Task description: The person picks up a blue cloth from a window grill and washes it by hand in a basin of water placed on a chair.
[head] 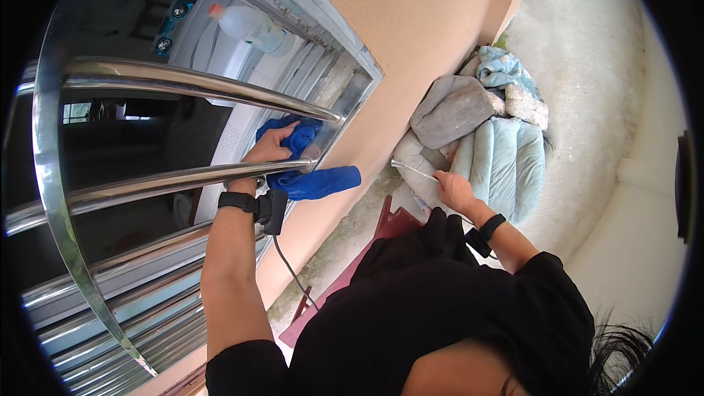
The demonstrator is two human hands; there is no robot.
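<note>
My left hand (271, 144) reaches between two shiny metal window bars (187, 180) and grips a blue cloth (300, 140) on the window sill. Part of the cloth hangs out past the lower bar over the sill's edge. My right hand (455, 190), away from the window at my other side, is closed around a thin, light-coloured rod-like tool (413, 169) with a flattened end; its exact kind cannot be told. A plastic bottle (256, 27) with a red cap is inside the window, beyond the upper bar.
A peach wall (407, 16) runs beside the window frame (360, 80). Grey and pale green cushions (503, 159) and a blue patterned cloth (503, 69) lie heaped on the concrete floor (588, 66). A reddish bench (357, 269) stands under me. A cable hangs from my left wrist device.
</note>
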